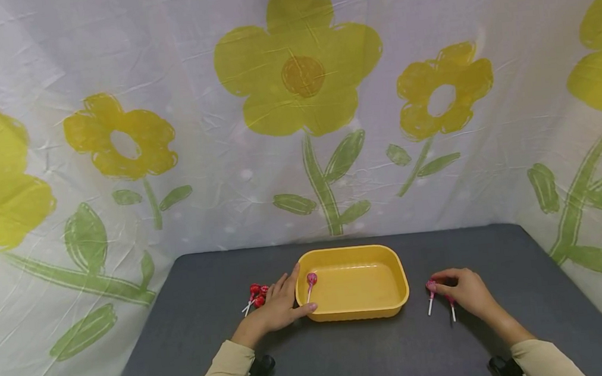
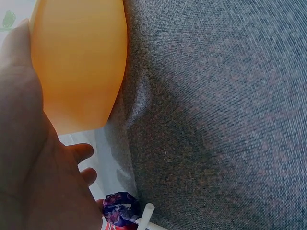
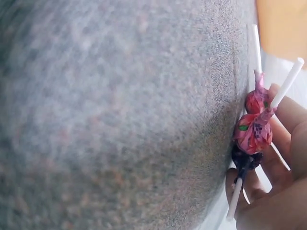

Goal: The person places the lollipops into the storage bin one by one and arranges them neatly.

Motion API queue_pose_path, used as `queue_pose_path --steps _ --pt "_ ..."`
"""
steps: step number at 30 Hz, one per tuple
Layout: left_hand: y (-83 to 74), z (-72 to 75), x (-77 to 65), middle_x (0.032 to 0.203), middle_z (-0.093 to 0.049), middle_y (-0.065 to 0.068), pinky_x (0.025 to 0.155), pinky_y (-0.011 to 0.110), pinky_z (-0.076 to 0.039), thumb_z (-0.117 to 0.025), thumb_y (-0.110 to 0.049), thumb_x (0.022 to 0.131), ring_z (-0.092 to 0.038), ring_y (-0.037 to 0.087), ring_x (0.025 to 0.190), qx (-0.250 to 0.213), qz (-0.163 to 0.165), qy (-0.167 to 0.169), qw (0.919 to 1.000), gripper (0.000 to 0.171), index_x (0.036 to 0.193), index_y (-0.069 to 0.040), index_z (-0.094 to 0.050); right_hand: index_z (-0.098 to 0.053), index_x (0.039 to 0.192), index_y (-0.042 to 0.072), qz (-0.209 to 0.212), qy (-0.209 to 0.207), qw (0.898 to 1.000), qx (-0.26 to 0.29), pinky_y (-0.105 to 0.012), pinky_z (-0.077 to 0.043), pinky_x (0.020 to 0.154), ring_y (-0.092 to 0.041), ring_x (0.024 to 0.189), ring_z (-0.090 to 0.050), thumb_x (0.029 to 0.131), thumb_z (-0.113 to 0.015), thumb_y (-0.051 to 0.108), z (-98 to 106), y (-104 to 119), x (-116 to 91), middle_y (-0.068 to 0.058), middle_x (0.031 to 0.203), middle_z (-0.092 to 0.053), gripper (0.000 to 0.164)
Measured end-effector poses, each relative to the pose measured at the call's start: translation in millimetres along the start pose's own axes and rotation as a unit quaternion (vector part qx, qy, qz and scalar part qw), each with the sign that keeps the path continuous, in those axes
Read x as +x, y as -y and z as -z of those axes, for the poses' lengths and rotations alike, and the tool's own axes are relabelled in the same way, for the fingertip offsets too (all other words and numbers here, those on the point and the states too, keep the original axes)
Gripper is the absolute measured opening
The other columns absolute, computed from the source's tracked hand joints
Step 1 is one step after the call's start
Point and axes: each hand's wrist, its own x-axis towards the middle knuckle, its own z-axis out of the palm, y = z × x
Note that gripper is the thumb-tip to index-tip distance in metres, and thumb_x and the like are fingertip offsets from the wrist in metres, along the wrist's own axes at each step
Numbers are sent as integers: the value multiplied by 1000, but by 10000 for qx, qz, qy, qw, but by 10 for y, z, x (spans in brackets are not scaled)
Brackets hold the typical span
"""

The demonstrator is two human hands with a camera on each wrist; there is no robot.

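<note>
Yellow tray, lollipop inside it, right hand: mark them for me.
Yellow tray [image 1: 361, 287], head view: bare inside floor.
Lollipop inside it [image 1: 311, 278], head view: wrapped candy end.
Right hand [image 1: 468, 293], head view: middle of the hand.

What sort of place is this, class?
Probably a staged tabletop set-up: a flower-printed sheet hangs behind a dark grey table, which bears a yellow tray with one lollipop inside.

a yellow-flowered curtain [image 1: 215, 189] behind a grey table [image 1: 369, 352]
</note>
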Motion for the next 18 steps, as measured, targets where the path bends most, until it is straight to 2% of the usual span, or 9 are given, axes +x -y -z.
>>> queue_pose_path --steps 5,10,16,18 --pt "-3 -3 -11 167 -16 12 120 68 -3 -60 -63 89 -7 40 154 -89 -95 -15 9999 107 160 -22 9 -75 108 6 20 28 10000 -54 -23 -40 48 -5 47 -50 86 -77 33 -4 6 4 0 73 -69 35" --pt "12 -16 -8 167 -16 13 120 68 -2 -60 -63 90 -7 40 154 -90 -147 -26 9998 106 160 -23 9 -76 105 7 13 18 10000 -43 -22 -40 48 -4 46 -51 85 -77 33 5 15 7 2 67 -67 32" --pt "9 4 -10 167 -14 10 121 67 -3 -59 -65 89 -7 38 155 -66 -74 6 10000 107 160 -24 9 -74 109 5 -13 71 9999 115 -24 -45 50 -5 50 -54 88 -75 30 61 66 36 -10 87 -75 33" --pt "11 4 -6 167 -14 11 120 67 -3 -58 -66 89 -7 38 155 -77 -62 21 9999 107 160 -24 10 -74 110 5 62 95 9999 71 -23 -47 54 -4 58 -58 89 -74 29 96 101 61 -12 96 -76 32"
